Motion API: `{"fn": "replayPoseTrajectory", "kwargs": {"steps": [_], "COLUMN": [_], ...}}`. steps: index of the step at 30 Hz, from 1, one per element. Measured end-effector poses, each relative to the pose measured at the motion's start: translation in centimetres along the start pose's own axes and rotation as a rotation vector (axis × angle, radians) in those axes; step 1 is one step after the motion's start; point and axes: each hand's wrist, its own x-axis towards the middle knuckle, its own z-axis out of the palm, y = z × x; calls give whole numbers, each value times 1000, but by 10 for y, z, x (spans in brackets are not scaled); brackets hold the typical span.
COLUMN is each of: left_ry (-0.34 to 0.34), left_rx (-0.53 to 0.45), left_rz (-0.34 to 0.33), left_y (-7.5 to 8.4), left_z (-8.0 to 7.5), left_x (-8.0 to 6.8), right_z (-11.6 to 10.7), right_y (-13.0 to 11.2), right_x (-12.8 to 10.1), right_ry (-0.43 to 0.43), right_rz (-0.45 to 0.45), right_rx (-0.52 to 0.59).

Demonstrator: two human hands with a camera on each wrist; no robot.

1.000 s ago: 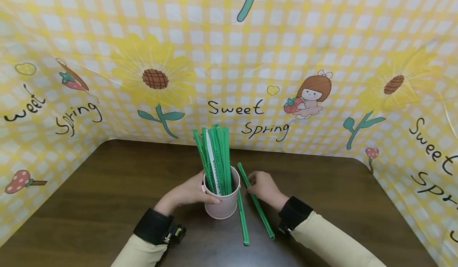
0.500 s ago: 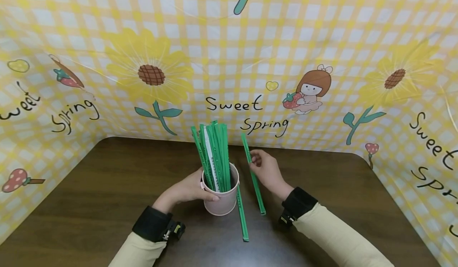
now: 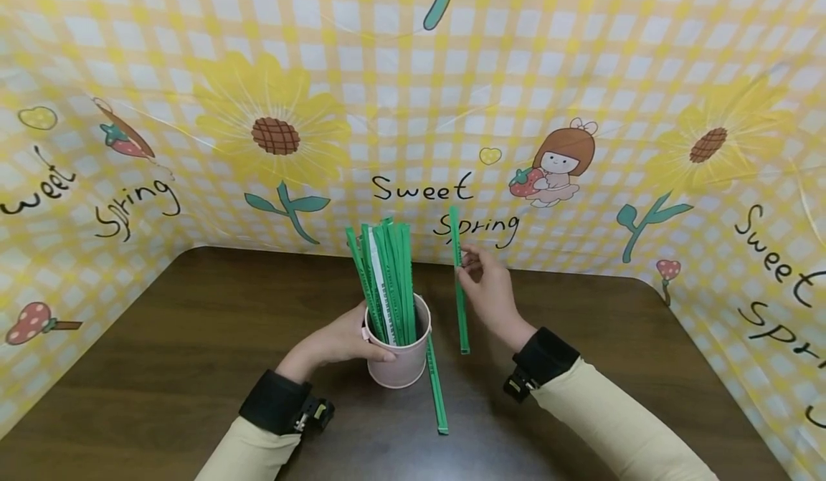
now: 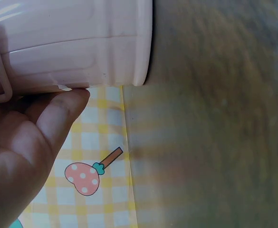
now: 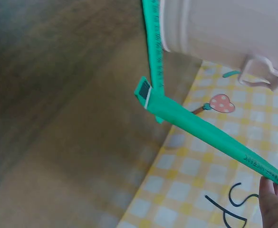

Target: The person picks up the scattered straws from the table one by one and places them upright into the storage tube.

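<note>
My left hand holds a small pale pink bucket from its left side, thumb across the front below the rim. Several slim green paper-wrapped straws stand in it, leaning left, with one white strip among them. Right of the bucket, my right hand pinches a green wrapped straw, near upright and seemingly raised off the table. In the right wrist view this straw runs from the fingertips to a folded flat end. Another green straw lies on the table beside the bucket, its far part hidden behind it.
The dark brown wooden table ends at a yellow-and-white checked cloth at the back and sides. In the right wrist view, a handle loop sticks out from the bucket's side.
My right hand has moved away and up with the straw, lifting it from beside the bucket and turning it more upright. The left hand still holds the bucket in place.
</note>
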Motion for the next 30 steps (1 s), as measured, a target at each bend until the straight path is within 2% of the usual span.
{"fn": "replayPoseTrajectory", "kwargs": {"steps": [11, 18, 24, 30], "left_ry": [-5, -4, -4, -21], "left_rx": [-15, -13, -6, -11], "left_rz": [-7, -14, -10, 26], "left_y": [-1, 0, -1, -2], "left_z": [1, 1, 0, 0], "left_x": [-2, -3, -2, 0], "right_z": [-18, -26, -24, -16], "right_y": [-28, -51, -74, -90], "right_x": [22, 36, 33, 21], "right_ry": [43, 108, 147, 103], "right_rz": [-44, -106, -174, -199], "right_rx": [65, 122, 184, 279]}}
